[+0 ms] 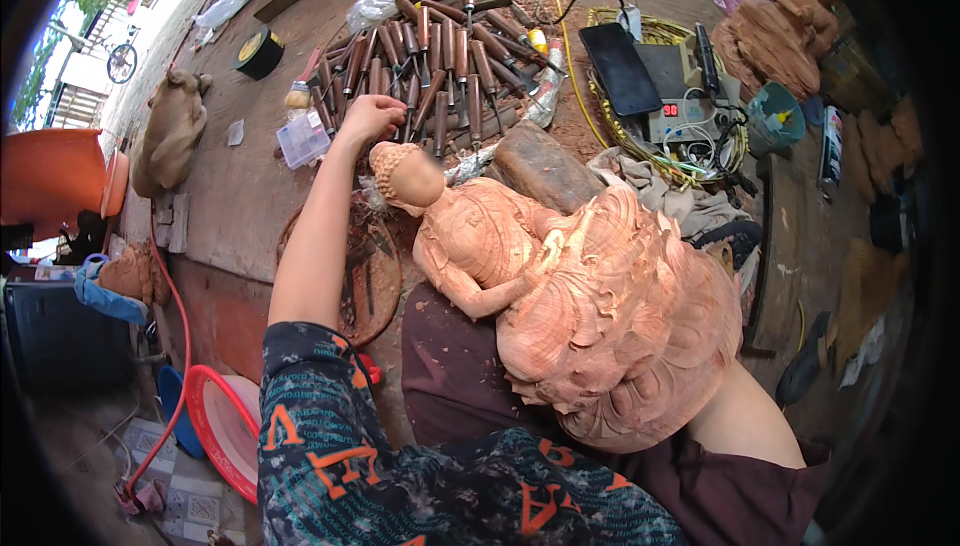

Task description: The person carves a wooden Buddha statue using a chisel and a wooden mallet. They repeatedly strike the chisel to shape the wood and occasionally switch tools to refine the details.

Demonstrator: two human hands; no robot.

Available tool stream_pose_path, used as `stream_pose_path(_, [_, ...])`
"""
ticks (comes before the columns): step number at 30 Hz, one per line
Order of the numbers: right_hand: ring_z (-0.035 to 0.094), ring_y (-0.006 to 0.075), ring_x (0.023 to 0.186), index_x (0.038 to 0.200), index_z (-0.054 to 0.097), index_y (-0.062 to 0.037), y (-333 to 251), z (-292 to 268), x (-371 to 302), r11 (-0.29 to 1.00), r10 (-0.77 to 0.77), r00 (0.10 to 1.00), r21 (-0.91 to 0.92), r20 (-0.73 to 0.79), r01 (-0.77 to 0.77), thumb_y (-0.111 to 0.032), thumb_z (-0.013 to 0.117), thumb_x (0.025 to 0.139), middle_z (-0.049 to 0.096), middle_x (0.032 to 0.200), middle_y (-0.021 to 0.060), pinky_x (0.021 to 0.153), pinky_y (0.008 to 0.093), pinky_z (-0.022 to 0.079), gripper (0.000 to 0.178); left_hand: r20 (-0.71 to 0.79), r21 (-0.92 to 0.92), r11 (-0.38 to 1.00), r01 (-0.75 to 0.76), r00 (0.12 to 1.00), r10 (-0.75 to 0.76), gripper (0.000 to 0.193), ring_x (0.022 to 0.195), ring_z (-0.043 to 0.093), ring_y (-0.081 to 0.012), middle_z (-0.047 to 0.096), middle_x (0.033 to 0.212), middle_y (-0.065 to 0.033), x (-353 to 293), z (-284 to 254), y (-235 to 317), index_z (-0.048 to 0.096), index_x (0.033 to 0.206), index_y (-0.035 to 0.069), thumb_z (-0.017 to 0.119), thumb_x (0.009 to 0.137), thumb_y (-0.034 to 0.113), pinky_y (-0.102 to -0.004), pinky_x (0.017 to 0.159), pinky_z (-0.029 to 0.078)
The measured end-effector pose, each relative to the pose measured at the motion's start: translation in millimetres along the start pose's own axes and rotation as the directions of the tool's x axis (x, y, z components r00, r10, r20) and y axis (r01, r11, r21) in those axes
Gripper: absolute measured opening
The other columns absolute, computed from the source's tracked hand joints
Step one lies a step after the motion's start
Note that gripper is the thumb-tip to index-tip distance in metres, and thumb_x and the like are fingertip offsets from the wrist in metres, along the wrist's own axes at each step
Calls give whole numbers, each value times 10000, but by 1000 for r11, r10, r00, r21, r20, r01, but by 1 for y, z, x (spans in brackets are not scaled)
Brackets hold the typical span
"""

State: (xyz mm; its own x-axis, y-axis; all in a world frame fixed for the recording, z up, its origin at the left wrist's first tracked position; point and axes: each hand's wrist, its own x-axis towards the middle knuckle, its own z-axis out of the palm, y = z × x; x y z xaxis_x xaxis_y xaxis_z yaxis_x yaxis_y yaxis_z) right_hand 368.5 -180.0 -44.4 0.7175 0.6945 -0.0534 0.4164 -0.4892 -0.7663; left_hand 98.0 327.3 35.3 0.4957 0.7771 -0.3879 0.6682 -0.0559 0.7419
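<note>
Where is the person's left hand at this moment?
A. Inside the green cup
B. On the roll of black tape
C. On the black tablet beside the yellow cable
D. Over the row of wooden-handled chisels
D: the left hand reaches out to the wooden-handled chisels laid out on the floor beyond the carved wooden figure; whether it grips one cannot be told. The right hand is not visible.

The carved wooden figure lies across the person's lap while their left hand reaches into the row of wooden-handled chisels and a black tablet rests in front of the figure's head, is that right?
Nearly. The black tablet rests on the coiled yellow cable to the right of the chisels, not by the carved wooden figure. The head view shows the left hand at the chisels.
</note>
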Motion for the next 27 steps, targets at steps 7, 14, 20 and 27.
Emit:
stream_pose_path(7, [520,282,1110,1347,469,-85,-13,-84,-86,956,-188,979,-245,-83,163,-253,643,877,505,1242,165,937,376,432,528,30,-213,939,-269,959,281,317,984,634,-149,671,1062,-89,-44,15,9,612,1199,29,600,912,162,-272,824,513])
stream_pose_path(14, [573,291,997,1200,602,-120,8,-222,-143,873,244,945,-474,217,-116,-220,644,869,564,1044,117,837,404,464,348,-225,-224,955,-195,964,144,365,1184,510,-159,567,1258,-70,-152,-29,-54,549,1291,61,529,964,221,-262,979,379])
stream_pose_path(20, [520,314,1105,1215,597,-140,41,-273,-274,682,482,868,-674,119,-286,-79,674,776,543,1126,115,920,426,450,450,-149,-262,960,-94,987,56,299,654,491,-90,644,972,9,-221,6,-97,604,1202,55,586,934,186,-250,590,448])
stream_pose_path(27, [490,310,1148,1152,642,-159,106,-256,-279,524,446,866,-850,224,-50,-57,565,797,571,1140,95,990,421,403,377,-139,-308,951,-2,989,-43,221,647,504,-119,645,921,-23,-283,62,-114,627,1089,37,593,899,146,-271,602,455])
